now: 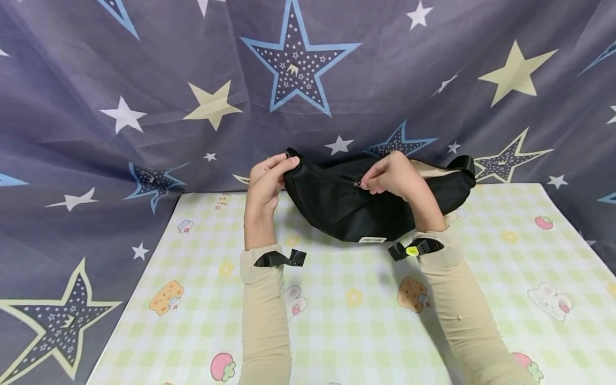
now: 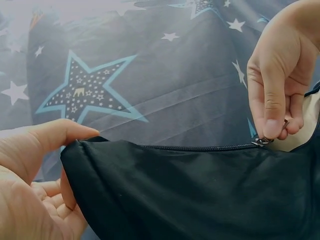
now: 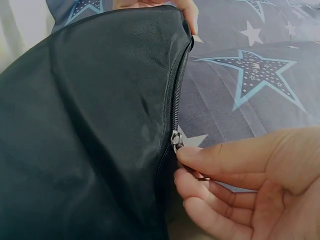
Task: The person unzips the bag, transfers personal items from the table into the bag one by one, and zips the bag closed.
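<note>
A black crescent-shaped waist bag [image 1: 337, 214] is held up at the back of the table, a small white label [image 1: 372, 240] near its bottom edge. My left hand [image 1: 264, 184] grips the bag's left end between thumb and fingers. With thumb and forefinger, my right hand [image 1: 397, 176] pinches the pull of the zipper slider [image 3: 176, 139], around the middle of the top edge. Between the left end and the slider, the zipper teeth [image 2: 200, 148] are joined. Right of the slider the mouth gapes, showing beige lining [image 1: 428, 169].
The table carries a green-and-white checked cloth [image 1: 327, 321] printed with cartoon animals and strawberries. Directly behind it hangs a dark grey-blue curtain [image 1: 159, 64] with stars. A black strap loop [image 1: 463, 162] sticks up at the bag's right end.
</note>
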{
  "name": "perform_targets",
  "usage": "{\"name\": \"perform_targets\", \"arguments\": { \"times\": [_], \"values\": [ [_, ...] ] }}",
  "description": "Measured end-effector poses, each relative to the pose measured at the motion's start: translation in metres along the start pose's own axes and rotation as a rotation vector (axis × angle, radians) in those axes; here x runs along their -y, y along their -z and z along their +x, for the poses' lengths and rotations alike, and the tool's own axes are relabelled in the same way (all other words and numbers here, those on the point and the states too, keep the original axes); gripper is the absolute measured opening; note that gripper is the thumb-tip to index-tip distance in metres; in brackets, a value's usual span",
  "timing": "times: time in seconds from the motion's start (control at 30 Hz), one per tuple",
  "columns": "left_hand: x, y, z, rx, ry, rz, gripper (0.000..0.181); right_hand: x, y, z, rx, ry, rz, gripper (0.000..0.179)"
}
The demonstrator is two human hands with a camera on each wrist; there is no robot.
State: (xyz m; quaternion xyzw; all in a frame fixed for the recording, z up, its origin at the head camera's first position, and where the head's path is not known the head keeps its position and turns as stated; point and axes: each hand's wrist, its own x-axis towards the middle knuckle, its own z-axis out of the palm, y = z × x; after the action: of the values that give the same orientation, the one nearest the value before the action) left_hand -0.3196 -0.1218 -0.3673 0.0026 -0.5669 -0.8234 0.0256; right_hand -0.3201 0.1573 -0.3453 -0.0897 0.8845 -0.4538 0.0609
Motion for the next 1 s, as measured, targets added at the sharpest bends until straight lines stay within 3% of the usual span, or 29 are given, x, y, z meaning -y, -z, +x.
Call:
{"name": "perform_targets", "arguments": {
  "times": [0.33,0.57,1.0],
  "values": [
    [0.006,-0.001,0.006,0.035,-0.084,0.014,0.022,-0.013,-0.005,-0.001,-0.039,0.037,0.097,0.012],
    [0.007,-0.003,0.007,0.006,-0.065,0.020,0.018,-0.017,-0.002,-0.004,-0.073,0.057,0.140,0.010],
    [0.007,-0.002,0.008,-0.004,-0.067,0.009,0.012,-0.015,-0.003,-0.007,-0.120,0.083,0.109,0.006]
  ]
}}
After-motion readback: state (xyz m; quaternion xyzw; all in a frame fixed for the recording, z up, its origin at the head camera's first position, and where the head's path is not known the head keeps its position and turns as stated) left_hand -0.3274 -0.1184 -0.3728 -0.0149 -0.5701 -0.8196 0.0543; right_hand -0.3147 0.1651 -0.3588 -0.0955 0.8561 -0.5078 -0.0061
